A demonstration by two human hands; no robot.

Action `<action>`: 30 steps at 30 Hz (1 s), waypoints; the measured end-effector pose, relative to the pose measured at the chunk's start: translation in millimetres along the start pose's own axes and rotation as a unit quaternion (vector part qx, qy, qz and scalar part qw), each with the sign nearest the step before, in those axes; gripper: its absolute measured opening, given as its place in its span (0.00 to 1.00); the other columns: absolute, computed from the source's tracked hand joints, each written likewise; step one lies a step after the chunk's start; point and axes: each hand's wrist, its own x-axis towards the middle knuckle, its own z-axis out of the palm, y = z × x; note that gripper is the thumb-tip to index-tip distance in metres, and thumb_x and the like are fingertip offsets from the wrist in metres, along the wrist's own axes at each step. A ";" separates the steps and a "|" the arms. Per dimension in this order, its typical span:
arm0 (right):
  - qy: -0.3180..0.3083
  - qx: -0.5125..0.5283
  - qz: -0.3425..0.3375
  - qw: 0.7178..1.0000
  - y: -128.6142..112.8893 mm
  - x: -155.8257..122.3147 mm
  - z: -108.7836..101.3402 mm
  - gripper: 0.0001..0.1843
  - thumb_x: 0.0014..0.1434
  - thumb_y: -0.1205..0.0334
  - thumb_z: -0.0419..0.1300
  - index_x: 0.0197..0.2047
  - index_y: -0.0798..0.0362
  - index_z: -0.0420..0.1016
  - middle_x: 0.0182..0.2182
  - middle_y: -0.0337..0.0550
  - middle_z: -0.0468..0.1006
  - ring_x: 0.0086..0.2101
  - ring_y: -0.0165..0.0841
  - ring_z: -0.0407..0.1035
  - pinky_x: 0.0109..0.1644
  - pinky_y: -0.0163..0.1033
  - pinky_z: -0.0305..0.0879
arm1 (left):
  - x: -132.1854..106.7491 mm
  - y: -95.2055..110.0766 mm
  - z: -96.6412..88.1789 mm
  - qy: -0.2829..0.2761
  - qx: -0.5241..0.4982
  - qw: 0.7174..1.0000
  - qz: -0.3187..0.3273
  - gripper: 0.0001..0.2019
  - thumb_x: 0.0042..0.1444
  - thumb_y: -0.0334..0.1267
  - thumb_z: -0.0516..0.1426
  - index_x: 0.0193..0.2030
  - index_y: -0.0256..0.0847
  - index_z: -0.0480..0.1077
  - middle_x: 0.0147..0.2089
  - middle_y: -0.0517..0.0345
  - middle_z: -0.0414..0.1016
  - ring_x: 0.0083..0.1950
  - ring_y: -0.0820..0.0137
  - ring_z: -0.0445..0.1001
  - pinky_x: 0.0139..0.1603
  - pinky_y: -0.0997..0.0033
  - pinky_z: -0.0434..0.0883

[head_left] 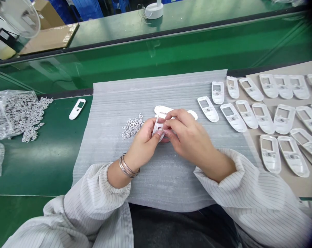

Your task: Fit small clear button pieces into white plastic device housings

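Observation:
My left hand point(146, 138) is closed around a white plastic housing point(158, 128) with a window and a round hole, held above the grey foam sheet point(114, 151). The fingertips of my right hand point(185, 132) are pinched together at the housing's right edge; whether a small part sits between them is hidden. Just left of my left hand lies a small pile of grey ring-shaped plastic parts point(132, 127). Behind my hands, more white housings point(162, 109) lie on the sheet, partly covered by my fingers.
Rows of white housings point(265, 119) spread over the sheet's right side and the beige board. At left are a plastic bag point(13, 110) spilling many grey parts and a single housing point(77, 109). A raised green ledge point(156, 48) runs along the back.

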 end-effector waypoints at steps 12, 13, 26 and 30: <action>0.039 0.019 0.043 0.998 -9.2 -0.9 1.4 0.04 0.63 0.72 0.57 0.37 0.60 0.73 0.50 0.58 0.70 0.45 0.43 0.72 0.44 0.45 0.74 | -1.8 0.6 1.5 -0.024 -0.072 0.997 0.009 0.13 0.63 0.40 0.58 0.53 0.41 0.66 0.55 0.51 0.73 0.50 0.69 0.75 0.47 0.74 0.73; 0.044 0.018 0.046 0.998 -10.0 -0.9 1.4 0.04 0.63 0.72 0.57 0.37 0.60 0.73 0.50 0.58 0.70 0.45 0.42 0.72 0.44 0.45 0.74 | -2.1 1.1 2.0 -0.024 -0.088 0.996 0.005 0.13 0.62 0.40 0.58 0.53 0.41 0.66 0.56 0.51 0.73 0.50 0.69 0.75 0.48 0.73 0.73; 0.063 0.027 0.058 0.996 -8.4 -0.7 1.4 0.03 0.62 0.71 0.58 0.36 0.59 0.73 0.58 0.61 0.65 0.39 0.38 0.70 0.45 0.49 0.74 | -2.0 -0.1 3.6 -0.016 -0.096 0.995 0.009 0.13 0.63 0.37 0.57 0.53 0.41 0.66 0.53 0.52 0.74 0.50 0.70 0.75 0.52 0.71 0.74; 0.073 0.030 0.044 0.996 -9.0 -0.2 1.0 0.03 0.60 0.72 0.58 0.35 0.59 0.73 0.56 0.60 0.67 0.38 0.37 0.70 0.43 0.47 0.73 | -2.4 -2.0 4.0 0.001 -0.057 0.998 0.016 0.12 0.64 0.39 0.57 0.52 0.40 0.66 0.53 0.51 0.73 0.51 0.70 0.74 0.54 0.71 0.73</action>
